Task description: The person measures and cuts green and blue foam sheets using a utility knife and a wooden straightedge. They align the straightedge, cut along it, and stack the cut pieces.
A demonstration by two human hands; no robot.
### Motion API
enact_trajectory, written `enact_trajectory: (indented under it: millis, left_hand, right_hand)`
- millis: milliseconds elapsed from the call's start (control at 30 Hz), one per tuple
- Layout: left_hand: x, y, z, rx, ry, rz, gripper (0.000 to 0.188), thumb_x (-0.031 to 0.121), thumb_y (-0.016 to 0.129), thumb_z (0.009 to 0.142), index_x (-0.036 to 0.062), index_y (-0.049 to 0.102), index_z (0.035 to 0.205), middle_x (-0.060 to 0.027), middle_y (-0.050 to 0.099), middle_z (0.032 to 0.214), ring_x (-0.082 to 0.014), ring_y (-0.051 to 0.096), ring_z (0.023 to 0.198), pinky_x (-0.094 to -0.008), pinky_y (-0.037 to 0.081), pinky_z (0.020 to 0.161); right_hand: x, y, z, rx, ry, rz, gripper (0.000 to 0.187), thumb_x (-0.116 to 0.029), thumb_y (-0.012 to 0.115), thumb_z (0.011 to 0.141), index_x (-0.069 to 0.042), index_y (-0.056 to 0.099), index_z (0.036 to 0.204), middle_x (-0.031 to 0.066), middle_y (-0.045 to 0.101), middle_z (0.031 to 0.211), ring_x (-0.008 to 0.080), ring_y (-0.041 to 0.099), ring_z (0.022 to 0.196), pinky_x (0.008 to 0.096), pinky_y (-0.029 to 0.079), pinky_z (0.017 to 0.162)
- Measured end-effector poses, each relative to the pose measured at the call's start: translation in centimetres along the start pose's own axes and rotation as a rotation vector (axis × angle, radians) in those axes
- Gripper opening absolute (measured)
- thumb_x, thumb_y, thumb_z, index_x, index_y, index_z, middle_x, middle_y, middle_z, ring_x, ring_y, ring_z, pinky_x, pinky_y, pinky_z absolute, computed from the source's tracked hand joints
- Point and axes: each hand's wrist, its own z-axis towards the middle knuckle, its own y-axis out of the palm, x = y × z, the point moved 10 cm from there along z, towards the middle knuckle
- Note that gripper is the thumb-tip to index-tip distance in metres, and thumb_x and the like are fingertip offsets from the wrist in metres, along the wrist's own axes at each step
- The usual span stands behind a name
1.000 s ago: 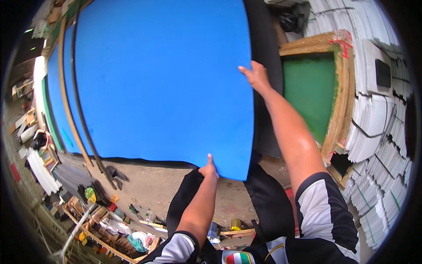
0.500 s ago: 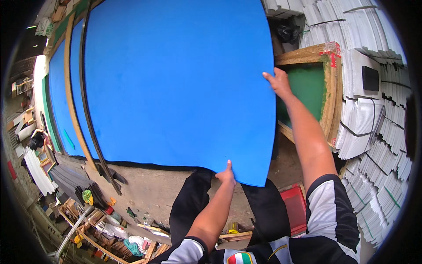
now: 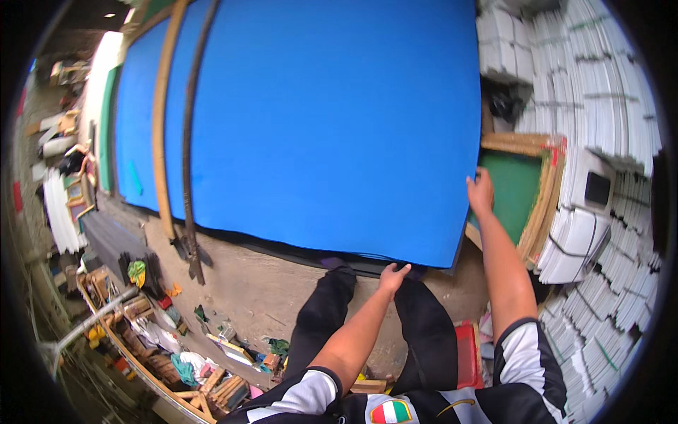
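Head view: blue sheet (image 3: 332, 134), spread ahead. Right hand (image 3: 482, 192) — arm (image 3: 507, 272) extended, thumb at the sheet's right edge; clamping cannot be told. Left hand (image 3: 393, 279) — forearm (image 3: 359, 328) slanted rightward, at the near edge; finger closure unclear.

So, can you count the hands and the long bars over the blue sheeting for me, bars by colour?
Bare hands: 2 (left hand, right hand)
Tan wooden bar: 1
Dark bar: 1
Total: 4
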Motion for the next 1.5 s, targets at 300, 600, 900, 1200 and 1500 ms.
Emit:
enact_trajectory:
  millis: [300, 600, 900, 1200, 1500]
  left_hand:
    - [17.6, -11.1, -17.7, 0.180, 0.525, 0.131, 0.067, 0.050, 0.079, 0.088, 0.0008, 0.065, 0.132, -0.0182, 0.074, 0.111, -0.0313, 0.071, 0.107, -0.0413, 0.054, 0.096]
    - [21.5, -23.6, -33.3, 0.309, 0.743, 0.069, 0.057, 0.048, 0.076, 0.091, 0.0015, 0.069, 0.123, -0.0175, 0.075, 0.108, -0.0302, 0.074, 0.101, -0.0422, 0.057, 0.090]
    - [23.1, -37.5, -42.5, 0.385, 0.854, -0.016, 0.055, 0.048, 0.075, 0.092, 0.0019, 0.070, 0.122, -0.0188, 0.076, 0.111, -0.0307, 0.074, 0.104, -0.0432, 0.058, 0.091]
    - [24.1, -50.7, -47.1, 0.604, 0.967, -0.261, 0.047, 0.043, 0.074, 0.094, 0.0020, 0.073, 0.116, -0.0138, 0.077, 0.106, -0.0240, 0.074, 0.099, -0.0388, 0.057, 0.088]
    - [27.6, -56.3, -45.3, 0.538, 0.878, -0.453, 0.039, 0.037, 0.074, 0.097, 0.0013, 0.074, 0.113, -0.0103, 0.077, 0.101, -0.0190, 0.073, 0.095, -0.0356, 0.057, 0.086]
  right_hand:
    - [-15.4, -6.5, -18.6, -0.225, -0.388, 0.217, 0.034, -0.009, 0.077, 0.086, -0.003, 0.068, 0.119, 0.0166, 0.074, 0.100, 0.0308, 0.071, 0.094, 0.0413, 0.055, 0.085]
    - [-33.7, -11.9, -29.7, -0.473, -0.593, 0.143, 0.032, -0.014, 0.076, 0.090, -0.005, 0.069, 0.120, 0.0155, 0.076, 0.099, 0.0255, 0.073, 0.088, 0.0391, 0.057, 0.077]
    - [-57.8, -15.7, -39.5, -0.546, -0.862, 0.138, 0.033, -0.022, 0.076, 0.093, -0.008, 0.070, 0.122, 0.0144, 0.076, 0.102, 0.0259, 0.074, 0.091, 0.0388, 0.058, 0.080]
    - [-69.5, -15.7, -42.2, -0.613, -0.945, 0.131, 0.033, -0.024, 0.075, 0.095, -0.009, 0.071, 0.124, 0.0130, 0.075, 0.106, 0.0225, 0.071, 0.091, 0.0387, 0.058, 0.080]
    - [-77.5, -12.4, -36.9, -0.664, -0.921, 0.203, 0.030, -0.020, 0.075, 0.094, -0.007, 0.072, 0.121, 0.0120, 0.075, 0.104, 0.0197, 0.070, 0.093, 0.0367, 0.057, 0.080]
